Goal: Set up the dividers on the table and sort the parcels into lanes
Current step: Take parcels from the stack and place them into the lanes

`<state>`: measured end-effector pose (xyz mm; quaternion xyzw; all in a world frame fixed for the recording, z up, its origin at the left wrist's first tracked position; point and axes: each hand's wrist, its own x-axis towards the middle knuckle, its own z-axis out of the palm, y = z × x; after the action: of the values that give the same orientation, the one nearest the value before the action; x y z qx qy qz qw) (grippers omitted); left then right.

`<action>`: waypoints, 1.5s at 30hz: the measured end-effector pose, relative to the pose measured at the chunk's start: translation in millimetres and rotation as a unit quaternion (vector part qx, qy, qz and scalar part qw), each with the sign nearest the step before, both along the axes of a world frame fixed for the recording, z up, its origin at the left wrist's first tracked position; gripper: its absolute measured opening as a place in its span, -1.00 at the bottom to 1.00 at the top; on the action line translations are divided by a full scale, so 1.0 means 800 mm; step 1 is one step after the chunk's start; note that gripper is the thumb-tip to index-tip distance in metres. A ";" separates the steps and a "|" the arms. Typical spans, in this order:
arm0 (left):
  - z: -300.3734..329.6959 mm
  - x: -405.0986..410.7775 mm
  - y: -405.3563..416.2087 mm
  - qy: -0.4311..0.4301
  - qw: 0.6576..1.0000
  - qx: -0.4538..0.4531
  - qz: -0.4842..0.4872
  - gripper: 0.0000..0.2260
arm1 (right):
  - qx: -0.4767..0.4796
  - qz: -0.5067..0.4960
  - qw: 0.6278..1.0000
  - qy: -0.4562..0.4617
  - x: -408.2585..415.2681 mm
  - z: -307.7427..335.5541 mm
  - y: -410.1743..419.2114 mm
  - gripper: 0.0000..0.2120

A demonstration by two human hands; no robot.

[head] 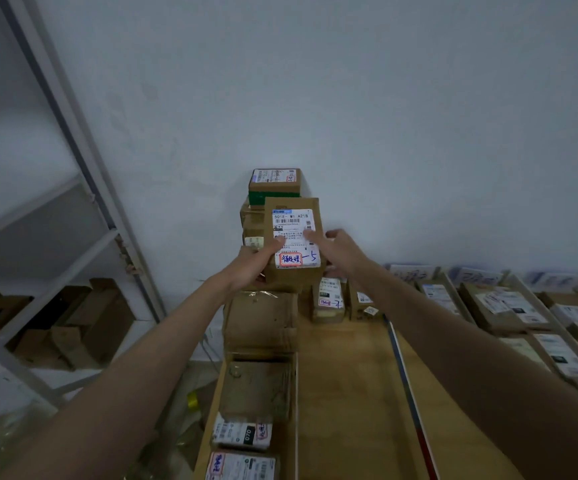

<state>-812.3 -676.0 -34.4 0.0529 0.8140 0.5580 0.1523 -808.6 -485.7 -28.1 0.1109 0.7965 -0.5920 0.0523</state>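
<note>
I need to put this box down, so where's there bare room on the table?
The widest bare patch is the wooden lane between the left row of parcels and the striped divider, nearer than the two small parcels. The left row, the stack by the wall and the right lanes are crowded.

Middle lane (346, 393) open; stacked parcels (267, 209) block far-left end.

A brown cardboard parcel (294, 242) with a white shipping label and a red-framed stamp is held upright in front of a stack of parcels (267, 209) against the wall. More labelled parcels (256, 389) lie in a row down the left lane, beside a thin upright divider (296, 410). Others fill the right-hand lanes (523, 306).
</note>
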 end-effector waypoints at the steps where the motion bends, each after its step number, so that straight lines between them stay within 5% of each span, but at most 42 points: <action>1: -0.003 0.004 0.002 -0.006 1.000 0.000 0.002 -0.52 | 0.006 0.012 1.000 -0.002 0.006 -0.008 0.000 -0.43; 4: -0.017 0.017 0.011 -0.035 0.999 -0.035 -0.019 -0.47 | 0.030 0.017 0.999 0.009 0.025 -0.023 0.005 -0.75; 9: -0.043 0.037 0.033 -0.023 0.988 -0.143 -0.043 -0.39 | 0.030 -0.009 0.999 -0.014 0.062 -0.047 0.021 -0.74; 16: -0.082 0.074 0.059 0.124 0.941 -0.307 -0.070 -0.39 | 0.016 -0.064 0.996 -0.057 0.120 -0.084 0.064 -0.83; 21: -0.128 0.086 0.082 0.146 0.931 -0.321 -0.097 -0.53 | 0.022 -0.106 0.990 -0.090 0.158 -0.125 0.101 -0.79; 29: -0.184 0.088 0.123 0.228 0.846 -0.457 -0.156 -0.56 | 0.044 -0.120 0.982 -0.137 0.172 -0.189 0.153 -0.73; 37: -0.236 0.044 0.164 0.196 0.854 -0.455 -0.159 -0.58 | 0.036 -0.139 0.974 -0.175 0.121 -0.253 0.196 -0.82; 45: -0.281 -0.015 0.200 0.136 0.860 -0.469 -0.149 -0.59 | 0.073 -0.105 0.971 -0.201 0.036 -0.337 0.233 -0.58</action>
<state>-824.4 -516.2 -259.3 0.1711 0.9746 0.0680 0.1279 -780.0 -299.6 -298.0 0.3140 0.7948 -0.5000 0.1401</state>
